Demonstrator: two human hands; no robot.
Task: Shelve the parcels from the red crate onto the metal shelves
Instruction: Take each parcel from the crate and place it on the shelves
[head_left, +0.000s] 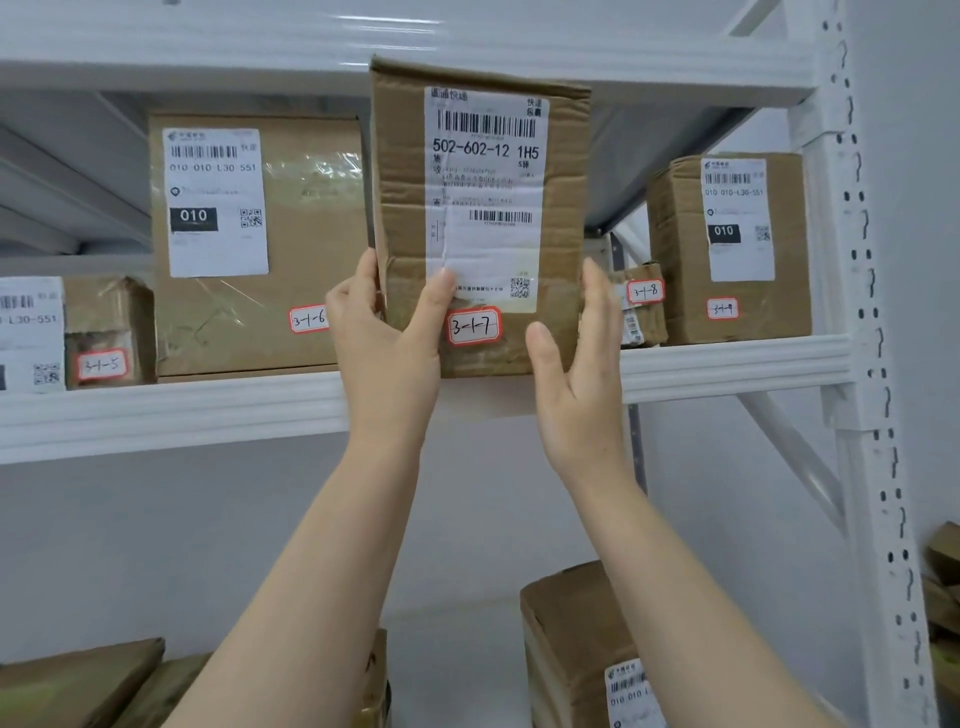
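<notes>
Because the gap between the big box (311, 234) and the small box (641, 306) is narrow, I have the parcel (483, 208) upright and facing me, its bottom edge at the front lip of the shelf (208, 410); I cannot tell whether it rests there yet. My left hand (387, 348) pinches the lower left corner, thumb in front, fingers behind. My right hand (576, 374) lies fairly straight along the right side, steadying. The parcel is creased brown cardboard with a white shipping label (485, 197) and a red-edged sticker (474, 326) marked 3-1-7.
</notes>
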